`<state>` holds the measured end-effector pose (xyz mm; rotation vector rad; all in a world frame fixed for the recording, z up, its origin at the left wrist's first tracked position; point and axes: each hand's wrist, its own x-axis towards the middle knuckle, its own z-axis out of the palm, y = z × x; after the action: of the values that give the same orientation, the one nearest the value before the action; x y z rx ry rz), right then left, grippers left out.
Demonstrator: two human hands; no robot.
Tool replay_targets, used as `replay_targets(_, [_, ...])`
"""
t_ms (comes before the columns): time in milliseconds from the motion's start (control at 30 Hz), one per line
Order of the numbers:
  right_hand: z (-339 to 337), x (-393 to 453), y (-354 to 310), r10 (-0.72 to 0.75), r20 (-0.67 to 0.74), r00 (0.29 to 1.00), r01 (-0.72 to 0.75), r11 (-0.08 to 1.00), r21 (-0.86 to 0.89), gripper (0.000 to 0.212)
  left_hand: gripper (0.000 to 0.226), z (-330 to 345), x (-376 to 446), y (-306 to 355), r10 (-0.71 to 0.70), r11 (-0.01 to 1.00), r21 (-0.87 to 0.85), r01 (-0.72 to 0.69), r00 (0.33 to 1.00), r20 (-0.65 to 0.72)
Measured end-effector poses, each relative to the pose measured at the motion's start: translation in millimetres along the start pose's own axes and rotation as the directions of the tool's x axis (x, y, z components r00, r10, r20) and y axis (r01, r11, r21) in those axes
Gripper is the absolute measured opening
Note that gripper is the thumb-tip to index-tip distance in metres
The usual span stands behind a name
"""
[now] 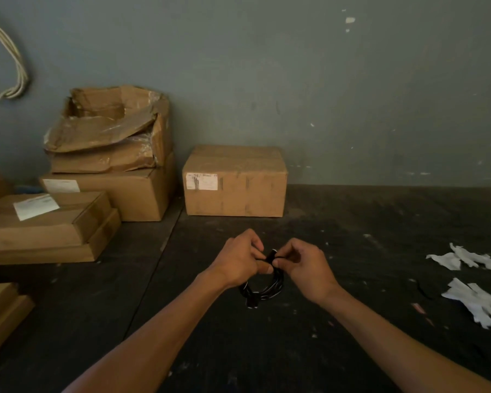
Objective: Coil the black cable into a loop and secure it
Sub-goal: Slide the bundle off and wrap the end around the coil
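Observation:
The black cable (262, 293) is wound into a small loop of several turns and hangs between my hands above the dark table (352, 222). My left hand (240, 260) pinches the top of the coil from the left. My right hand (304, 268) pinches a short black end or tie at the coil's top from the right. A connector end dangles at the bottom of the loop. My fingers hide the top of the coil.
A closed cardboard box (234, 181) stands against the grey wall straight ahead. Stacked and torn boxes (108, 154) fill the left side. Crumpled white paper scraps (476, 290) lie at the right. A pale rope (14, 72) hangs on the wall at upper left.

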<state>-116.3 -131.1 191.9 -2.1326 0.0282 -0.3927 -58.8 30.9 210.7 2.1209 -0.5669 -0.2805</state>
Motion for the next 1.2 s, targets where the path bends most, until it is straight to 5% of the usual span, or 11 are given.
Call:
replay_targets(200, [-5.1,5.2,0.2,0.096,0.040,0.995,-0.099,0.989,0.106,0.033,0.038,-0.4,5.2,0.8,0.020,0.999,-0.046,-0.018,0.999,0.039])
replay_targets(500, [-18.2,26.4,-0.9,0.329,-0.062,0.942,-0.299,0.910,0.287,0.020,0.032,12.4,6.9,-20.0,0.049,0.967,-0.248,-0.066,0.996,-0.074])
replay_targets(633, [-25.3,34.0,8.2,0.403,-0.086,0.911,-0.343,0.858,0.382,0.023,0.026,16.8,3.3,-37.7,-0.052,0.872,-0.486,0.058,0.998,0.027])
replay_targets(867, [-29.1,36.3,30.7,0.519,-0.053,0.853,-0.416,0.738,0.531,0.016,0.053,13.5,17.7,-52.9,-0.106,0.686,-0.718,0.118,0.992,0.062])
replay_targets(1033, [-17.6,31.4,58.3,0.452,-0.059,0.890,-0.414,0.857,0.308,0.022,0.039,26.8,37.7,-70.1,-0.170,0.773,-0.612,0.170,0.984,0.058])
replay_targets(1200, [8.4,29.4,106.3,0.550,-0.044,0.834,-0.532,0.824,0.196,0.028,0.032,55.0,59.3,-98.4,-0.275,0.863,-0.424,0.275,0.959,0.062])
